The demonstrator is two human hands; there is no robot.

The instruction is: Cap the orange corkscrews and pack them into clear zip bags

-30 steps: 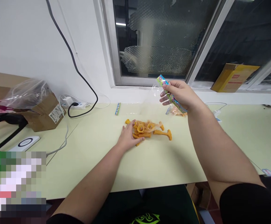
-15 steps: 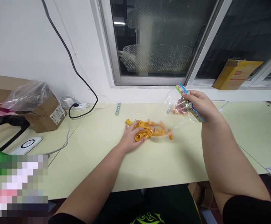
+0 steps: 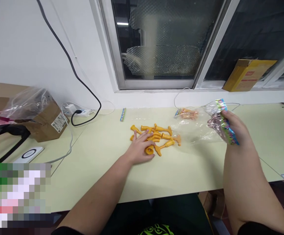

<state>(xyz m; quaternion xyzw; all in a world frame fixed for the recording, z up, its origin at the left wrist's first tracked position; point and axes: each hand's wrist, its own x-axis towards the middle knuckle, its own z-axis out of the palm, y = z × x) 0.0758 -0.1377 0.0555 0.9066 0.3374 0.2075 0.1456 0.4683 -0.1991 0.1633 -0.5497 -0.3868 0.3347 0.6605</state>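
Observation:
Several yellow-orange plastic toy pieces [image 3: 166, 143] lie in a loose pile on the table, some shaped like small trumpets with cup-like ends. My left hand [image 3: 141, 148] rests over the pile's near left side, fingers spread and touching the pieces. To the right, my right hand [image 3: 237, 125] is closed around the colourful printed header of a clear plastic bag [image 3: 195, 132]. The bag stretches leftward from that hand and its far end reaches the pile's right edge. A second small packet with orange pieces [image 3: 188, 113] lies behind the bag, near the wall.
A printed header strip [image 3: 123, 115] with clear film lies at the back of the table [image 3: 102, 182]. Leftward are a power strip [image 3: 84, 113], a black cable [image 3: 69, 54], a cardboard box [image 3: 50, 122] and a white charging pad [image 3: 30, 154]. A yellow box [image 3: 250, 75] leans on the window sill.
My right hand has moved right and toward me, pulling the bag off the yellow pieces. The pieces now lie bare and more spread out under my left hand, which stays nearly in place.

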